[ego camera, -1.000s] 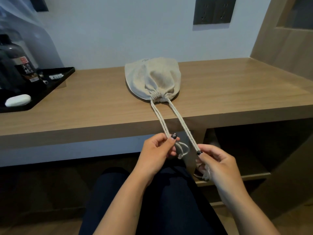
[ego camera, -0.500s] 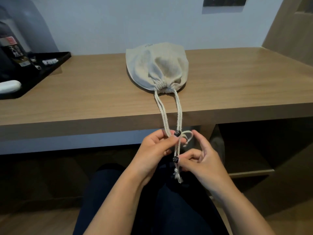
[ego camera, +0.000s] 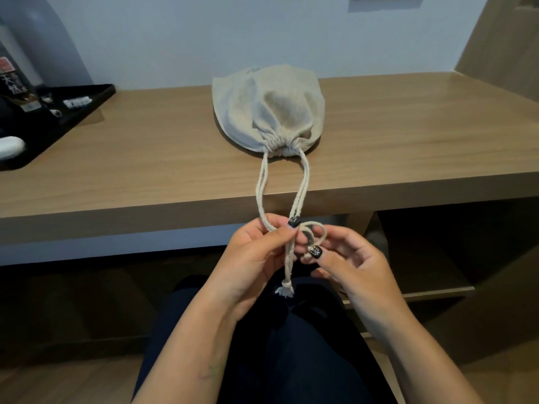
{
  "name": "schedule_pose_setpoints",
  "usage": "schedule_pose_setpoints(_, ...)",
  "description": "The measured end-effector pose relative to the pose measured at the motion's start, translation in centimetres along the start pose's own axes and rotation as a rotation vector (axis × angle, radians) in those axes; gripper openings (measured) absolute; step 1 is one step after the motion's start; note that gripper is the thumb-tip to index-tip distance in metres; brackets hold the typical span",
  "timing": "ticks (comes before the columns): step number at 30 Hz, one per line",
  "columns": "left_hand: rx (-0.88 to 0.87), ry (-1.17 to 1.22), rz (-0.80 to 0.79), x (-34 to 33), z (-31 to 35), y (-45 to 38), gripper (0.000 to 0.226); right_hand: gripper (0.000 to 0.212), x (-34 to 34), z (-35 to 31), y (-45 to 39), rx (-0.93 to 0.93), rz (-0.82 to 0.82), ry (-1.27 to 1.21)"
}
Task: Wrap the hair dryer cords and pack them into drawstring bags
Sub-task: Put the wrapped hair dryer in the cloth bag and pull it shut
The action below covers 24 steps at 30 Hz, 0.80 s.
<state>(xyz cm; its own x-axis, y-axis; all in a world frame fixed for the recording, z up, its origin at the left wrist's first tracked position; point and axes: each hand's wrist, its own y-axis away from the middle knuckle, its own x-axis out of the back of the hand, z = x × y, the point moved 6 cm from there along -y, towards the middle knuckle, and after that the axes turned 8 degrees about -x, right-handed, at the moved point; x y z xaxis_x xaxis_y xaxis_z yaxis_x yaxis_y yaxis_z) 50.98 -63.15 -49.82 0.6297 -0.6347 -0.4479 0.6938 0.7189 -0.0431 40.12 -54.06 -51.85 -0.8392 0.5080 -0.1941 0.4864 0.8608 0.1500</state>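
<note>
While the cinched drawstring bag (ego camera: 268,112) sits on the desk (ego camera: 145,170), left hand (ego camera: 256,258) pinches its cords (ego camera: 302,188) below the desk edge; right hand (ego camera: 344,258) pinches a small cord loop. Bag's faint print unreadable (contents hidden). Black tray (ego camera: 58,123), cut off left, holds a bottle (ego camera: 11,83) with a blurred label.

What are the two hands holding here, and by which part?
Both hold the drawstrings of the closed bag: left hand pinches the lengths near their free ends, right hand grips a small loop beside it.
</note>
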Motion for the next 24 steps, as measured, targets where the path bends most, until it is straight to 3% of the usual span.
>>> schedule_pose_setpoints(8,0.04,0.046,0.08,1.1,-1.0,0.1,0.011,0.022,0.7,1.0,0.0,0.046,0.045,0.07)
schedule_pose_setpoints(17,-0.021,-0.018,0.318,2.3,-1.2,0.2,0.021,0.018,1.4,2.3,1.1,0.08,0.006,0.42)
schedule_pose_setpoints(22,-0.048,-0.065,0.375,2.7,-0.7,0.7,0.024,0.033,1.8,-1.1,1.6,0.223,0.005,0.377)
schedule_pose_setpoints(24,-0.035,-0.07,0.364,2.7,-0.7,1.0,0.028,0.028,1.8,-3.1,1.7,0.287,0.02,0.278)
